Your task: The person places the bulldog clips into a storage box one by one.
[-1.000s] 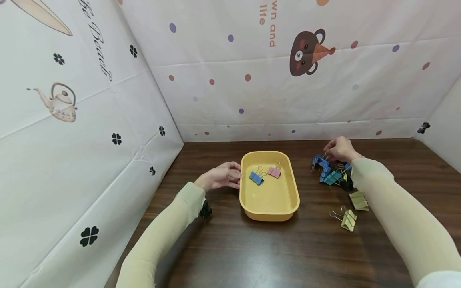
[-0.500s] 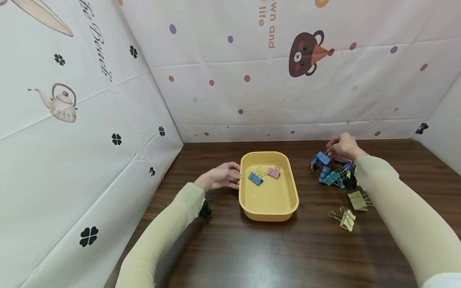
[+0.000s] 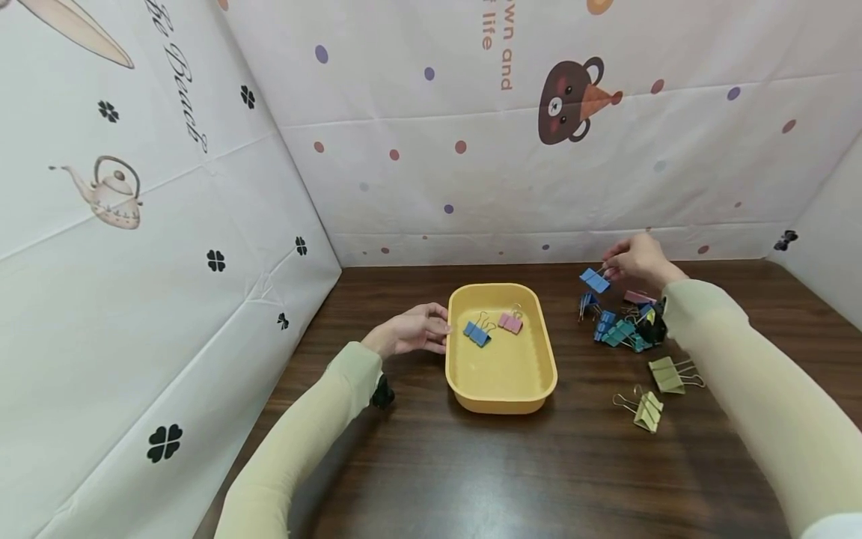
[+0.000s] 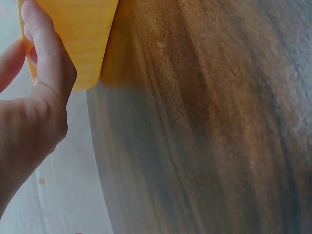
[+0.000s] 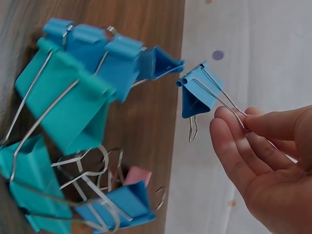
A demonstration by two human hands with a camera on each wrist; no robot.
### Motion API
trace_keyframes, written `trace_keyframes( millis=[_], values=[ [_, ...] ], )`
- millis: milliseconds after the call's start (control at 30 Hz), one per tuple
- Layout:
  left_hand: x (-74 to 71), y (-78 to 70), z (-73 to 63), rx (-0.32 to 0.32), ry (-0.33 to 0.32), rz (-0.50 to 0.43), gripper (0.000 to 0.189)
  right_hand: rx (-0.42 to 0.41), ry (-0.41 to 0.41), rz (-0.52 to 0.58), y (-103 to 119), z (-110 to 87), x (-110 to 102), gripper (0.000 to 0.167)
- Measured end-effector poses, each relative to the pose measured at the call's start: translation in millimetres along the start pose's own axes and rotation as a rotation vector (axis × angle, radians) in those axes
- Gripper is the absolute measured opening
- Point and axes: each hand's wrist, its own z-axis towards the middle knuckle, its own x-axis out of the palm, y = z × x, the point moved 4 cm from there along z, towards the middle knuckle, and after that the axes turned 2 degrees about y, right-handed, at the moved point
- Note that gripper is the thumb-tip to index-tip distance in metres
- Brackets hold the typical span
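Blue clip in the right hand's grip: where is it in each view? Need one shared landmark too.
Head: the blue clip is right of centre, about mid-height, pinched by the right hand.
Left wrist: not in it.
Right wrist: the blue clip is right of centre, just above mid-height, up and left of that hand.
Shared landmark: the wooden table, visible in all three views.

1. Before you spreads a dark brown, wood-grained table (image 3: 404, 471).
2. Around its middle sits your yellow tray (image 3: 501, 385).
3. Just before the tray's 3 o'clock, you have clustered blue, teal and pink binder clips (image 3: 618, 334).
4. Towards 4 o'clock lie your two yellow-green clips (image 3: 649, 412), near each other.
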Motion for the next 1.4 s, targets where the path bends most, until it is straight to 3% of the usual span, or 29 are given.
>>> trace_keyframes(
  millis=[433, 733, 1233, 1400],
  values=[
    [-0.1, -0.4, -0.6, 0.001, 0.009, -0.013, 0.044, -0.074, 0.039, 0.067, 38.5, 3.2, 13.8, 0.026],
    [0.9, -0.9, -2.0, 0.005, 0.004, -0.017, 0.045, -0.075, 0.085, 0.141, 61.7, 4.7, 28.1, 0.026],
    [1.8, 0.4, -1.5, 0.007, 0.005, -0.017, 0.045, -0.140, 0.247, 0.202, 101.3, -2.3, 68.8, 0.024],
    [1.5, 0.2, -1.2, 0.009, 0.004, -0.021, 0.044, -0.164, 0.290, 0.169, 110.0, -3.3, 83.2, 0.021]
  ],
)
